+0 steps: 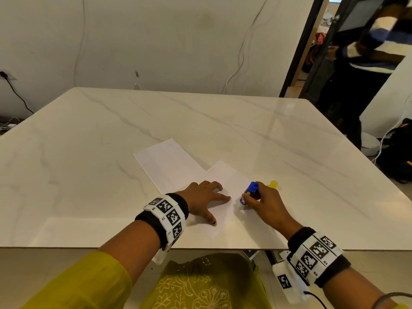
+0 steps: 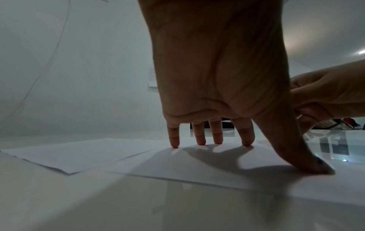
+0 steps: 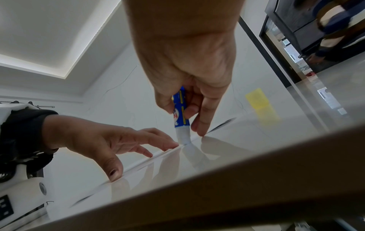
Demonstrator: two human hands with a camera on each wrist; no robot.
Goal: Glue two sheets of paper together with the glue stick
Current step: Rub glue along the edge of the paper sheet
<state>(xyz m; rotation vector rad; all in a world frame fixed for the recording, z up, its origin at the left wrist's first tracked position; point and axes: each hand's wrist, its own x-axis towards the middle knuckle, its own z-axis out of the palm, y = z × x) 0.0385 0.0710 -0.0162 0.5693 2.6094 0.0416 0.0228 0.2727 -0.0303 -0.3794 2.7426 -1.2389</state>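
Head view steeply down over table [image 1: 89,152]; both wrist views low, close, sharing near sheet [image 2: 197,168].

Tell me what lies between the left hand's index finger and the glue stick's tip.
Only a bare strip of the near sheet, seen in the head view.

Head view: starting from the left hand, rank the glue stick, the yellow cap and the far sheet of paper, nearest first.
1. Far sheet of paper: its near edge lies just beyond the left hand fingers.
2. Glue stick: to the right, held by the right hand.
3. Yellow cap: farthest right, beyond the right hand.
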